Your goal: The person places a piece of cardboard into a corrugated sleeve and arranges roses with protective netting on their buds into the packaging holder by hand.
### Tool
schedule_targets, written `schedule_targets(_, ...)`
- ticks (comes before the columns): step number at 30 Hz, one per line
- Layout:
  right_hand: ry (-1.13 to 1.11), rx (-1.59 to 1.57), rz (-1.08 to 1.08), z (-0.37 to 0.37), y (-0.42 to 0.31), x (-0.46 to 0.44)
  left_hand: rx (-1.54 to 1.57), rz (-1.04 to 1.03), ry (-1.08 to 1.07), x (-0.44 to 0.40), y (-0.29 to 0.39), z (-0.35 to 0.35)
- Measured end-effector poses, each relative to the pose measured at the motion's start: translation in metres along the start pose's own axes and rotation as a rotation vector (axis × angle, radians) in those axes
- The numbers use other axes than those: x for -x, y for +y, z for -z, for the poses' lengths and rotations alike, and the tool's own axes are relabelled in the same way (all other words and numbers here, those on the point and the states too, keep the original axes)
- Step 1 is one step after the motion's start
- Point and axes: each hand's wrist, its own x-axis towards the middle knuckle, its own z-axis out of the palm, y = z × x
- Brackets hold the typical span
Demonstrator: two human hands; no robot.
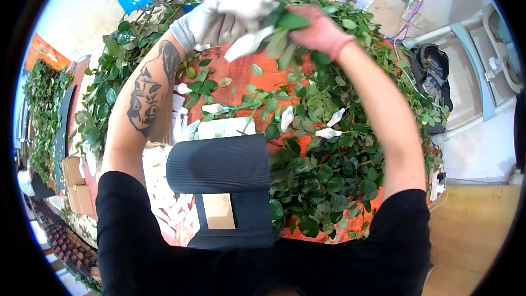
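My left hand [216, 24], in a white-grey glove, is closed at the top of the table. White net-sleeved flower heads [249, 44] lie against its fingers, and the upper ones are blurred. My right hand [318, 32], in a pink glove, is closed around the green leafy stems [285, 35] of the same bunch, to the right of the heads. More white-sleeved buds lie below the hands: one bud [215, 108] at left, another [287, 118] in the middle, and a third [329, 133] on the leaves.
Leafy stems [329, 186] cover the right of the red table [235, 68], with another pile [118, 49] at left. A dark ribbed roll [219, 164] and a brown card [218, 211] sit before me. White paper strips [164, 197] lie left of it. A ladder-like frame [476, 71] stands at right.
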Motion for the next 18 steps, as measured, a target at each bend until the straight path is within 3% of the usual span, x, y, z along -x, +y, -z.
schedule_targets(1, 0.051, -0.066, -0.08, 0.022, 0.007, 0.006, 0.063, -0.039, -0.096, -0.009, 0.004, -0.007)
schedule_targets(2, 0.253, -0.115, -0.135, 0.05, 0.018, 0.025, -0.343, -0.404, 0.121, -0.01, -0.004, -0.05)
schedule_targets(3, 0.394, 0.015, -0.142, 0.085, 0.031, 0.043, -0.568, -0.292, 0.031, -0.024, 0.021, 0.002)
schedule_targets(4, 0.523, 0.215, -0.163, 0.126, 0.05, 0.062, -0.829, -0.356, 0.386, -0.026, 0.009, -0.009)
schedule_targets(6, 0.696, 0.71, -0.27, 0.221, 0.102, 0.11, -1.061, -0.173, 0.607, -0.046, 0.005, 0.039)
schedule_targets(7, 0.733, 0.929, -0.324, 0.269, 0.13, 0.134, -1.359, -0.127, 0.62, -0.048, -0.002, 0.057)
schedule_targets(9, 0.828, 1.114, -0.365, 0.336, 0.161, 0.182, -1.846, -0.055, 0.704, -0.054, -0.022, 0.079)
schedule_targets(10, 0.897, 0.937, -0.35, 0.338, 0.147, 0.196, -2.03, -0.028, 0.785, -0.054, -0.036, 0.085)
schedule_targets(12, 0.971, 0.521, -0.336, 0.336, 0.122, 0.216, -2.067, -0.003, 0.841, -0.057, -0.054, 0.097)
schedule_targets(14, 0.791, 0.406, -0.339, 0.339, 0.129, 0.239, -2.016, 0.118, 0.834, -0.074, -0.061, 0.118)
schedule_targets(18, 0.76, 0.677, -0.331, 0.326, 0.133, 0.263, -2.139, 0.106, 0.948, -0.113, -0.08, 0.153)
